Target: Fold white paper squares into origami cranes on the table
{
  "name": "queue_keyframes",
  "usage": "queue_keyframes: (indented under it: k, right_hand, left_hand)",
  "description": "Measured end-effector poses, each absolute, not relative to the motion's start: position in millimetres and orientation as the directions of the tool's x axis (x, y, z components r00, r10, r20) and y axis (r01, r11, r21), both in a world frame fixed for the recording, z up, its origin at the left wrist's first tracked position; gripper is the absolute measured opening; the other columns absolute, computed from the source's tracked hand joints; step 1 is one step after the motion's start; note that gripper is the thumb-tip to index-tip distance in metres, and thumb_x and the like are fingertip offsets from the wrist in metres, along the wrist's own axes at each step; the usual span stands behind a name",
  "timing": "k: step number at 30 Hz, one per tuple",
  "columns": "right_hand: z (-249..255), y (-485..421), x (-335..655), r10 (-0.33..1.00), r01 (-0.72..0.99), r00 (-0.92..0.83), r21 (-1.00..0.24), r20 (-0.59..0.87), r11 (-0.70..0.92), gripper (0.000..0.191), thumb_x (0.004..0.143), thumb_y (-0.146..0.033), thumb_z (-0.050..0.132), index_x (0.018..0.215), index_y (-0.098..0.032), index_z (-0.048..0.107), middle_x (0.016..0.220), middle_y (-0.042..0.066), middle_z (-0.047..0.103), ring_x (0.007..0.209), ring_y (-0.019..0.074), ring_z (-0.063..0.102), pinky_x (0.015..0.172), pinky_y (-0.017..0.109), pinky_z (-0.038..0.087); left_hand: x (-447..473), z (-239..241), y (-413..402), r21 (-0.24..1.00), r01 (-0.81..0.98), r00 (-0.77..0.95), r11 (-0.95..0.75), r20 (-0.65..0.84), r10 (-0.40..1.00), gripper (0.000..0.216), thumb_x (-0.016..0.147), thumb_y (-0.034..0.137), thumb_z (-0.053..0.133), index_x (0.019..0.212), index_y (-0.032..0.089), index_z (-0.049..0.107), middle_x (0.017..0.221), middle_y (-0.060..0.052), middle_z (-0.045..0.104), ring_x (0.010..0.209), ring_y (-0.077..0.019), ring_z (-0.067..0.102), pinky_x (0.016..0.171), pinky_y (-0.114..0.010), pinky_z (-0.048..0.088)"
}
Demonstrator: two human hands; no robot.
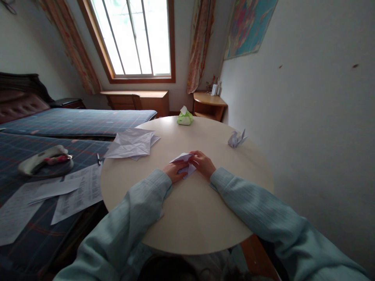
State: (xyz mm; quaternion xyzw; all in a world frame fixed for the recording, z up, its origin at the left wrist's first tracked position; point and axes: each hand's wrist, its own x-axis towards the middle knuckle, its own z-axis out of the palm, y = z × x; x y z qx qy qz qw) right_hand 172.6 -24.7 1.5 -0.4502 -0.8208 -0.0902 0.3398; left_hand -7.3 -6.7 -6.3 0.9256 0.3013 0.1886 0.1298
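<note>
A round desk [199,218] is filling the middle of the frame, where the left hand [175,171] is resting loosely spread on, and the right hand [203,164] is pinching with curled fingers, a folded paper [182,157] just below centre.

On the round pale table [199,222], read as a clock face with the person at six, the left hand [175,172] lies across a folded white paper [191,170] near the centre while the right hand [203,164] pinches its far edge. A green tissue pack [184,118] stands at twelve o'clock, a folded paper figure [235,139] at two, and creased sheets [131,143] at ten. Beyond the rim at nine, printed pages [84,195] lie on a plaid bed [17,156].
</note>
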Motion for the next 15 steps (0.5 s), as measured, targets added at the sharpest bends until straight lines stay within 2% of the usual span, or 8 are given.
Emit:
queue_keyframes:
  k: [10,15]
  right_hand:
    - [4.3,-26.6,171.6,0.669,0.789,-0.375,-0.159,0.641,0.594,0.010,0.075,-0.019,0.049,0.075,-0.021,0.059,0.094,0.005,0.053,0.082,0.0124,0.051,0.071,0.026,0.045]
    - [6.6,-29.0,170.2,0.665,0.795,-0.356,-0.162,0.656,0.585,0.011,0.076,-0.020,0.048,0.075,-0.020,0.059,0.096,0.006,0.053,0.079,0.0117,0.051,0.071,0.026,0.045]
  left_hand:
    - [-7.2,-1.2,-11.0,0.379,0.477,0.764,-0.793,0.267,0.588,0.047,0.065,0.029,0.053,0.109,0.014,0.048,0.115,-0.010,0.049,0.110,-0.0220,0.040,0.094,-0.034,0.032]
    - [-6.1,0.0,-11.5,0.404,0.457,0.779,-0.792,0.248,0.576,0.050,0.064,0.031,0.053,0.111,0.016,0.044,0.111,-0.010,0.051,0.106,-0.0221,0.043,0.092,-0.034,0.033]
